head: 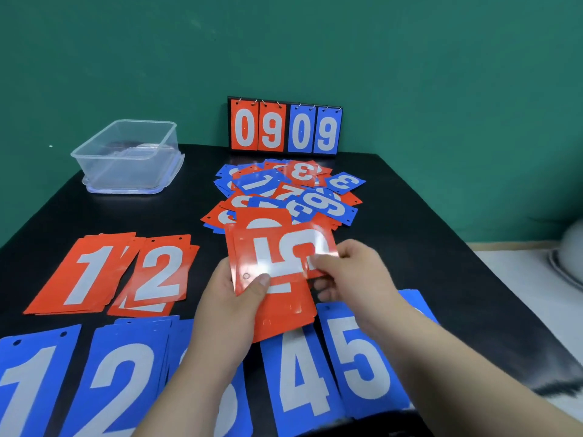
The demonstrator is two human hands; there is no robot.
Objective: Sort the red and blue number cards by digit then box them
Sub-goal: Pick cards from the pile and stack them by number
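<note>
1. Red piles point(157, 272) 1, 2 and blue piles point(303, 373) lie sorted at the near edge.
2. Left hand point(233, 298) and right hand point(350, 272) both pinch red cards point(277, 257), 5 on top.
3. Heap point(293, 190) beyond them unsorted; box point(126, 159) far left, apparently unfilled.

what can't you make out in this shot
Head view:
- Blue pile between 2 and 4: digit covered by the left forearm.
- Red cards in left hand and right hand: lower ones hidden under the top card.
- Clear box: inside too blurred to tell.
- Blue 1 pile: cut by bottom edge.

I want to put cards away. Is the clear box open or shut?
Open. The clear plastic box stands on its lid, top uncovered.
</note>
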